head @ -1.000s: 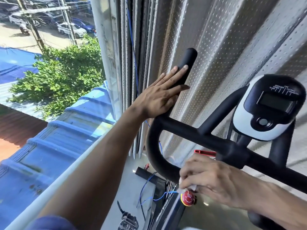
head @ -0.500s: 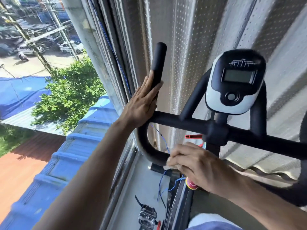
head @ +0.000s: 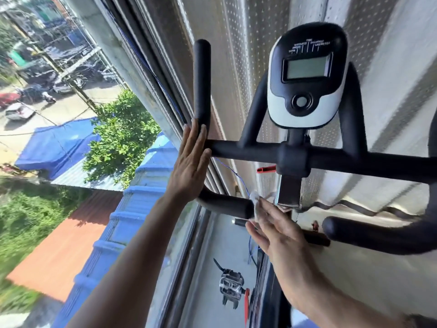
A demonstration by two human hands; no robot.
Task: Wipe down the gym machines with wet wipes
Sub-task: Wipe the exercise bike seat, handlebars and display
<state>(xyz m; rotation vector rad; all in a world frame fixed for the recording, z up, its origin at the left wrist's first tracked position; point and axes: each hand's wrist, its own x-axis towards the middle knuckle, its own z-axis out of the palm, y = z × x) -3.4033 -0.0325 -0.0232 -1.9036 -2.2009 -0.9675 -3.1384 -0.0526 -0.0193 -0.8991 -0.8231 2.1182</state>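
Since 0.5 s ago right hand (head: 275,227) slid wipe (head: 256,204) to lower bar end (head: 227,204), fingers flat on it; left hand (head: 190,165) flat vs bar bend; wipe's limp, slick, so pinch/palm it.

open room is seen between the two lower handlebar ends (head: 227,205), with the floor below. it is narrowed by the centre post (head: 289,185). the left side is closed off by the window frame (head: 151,91); behind, passage is blocked by the perforated shutter (head: 236,55).
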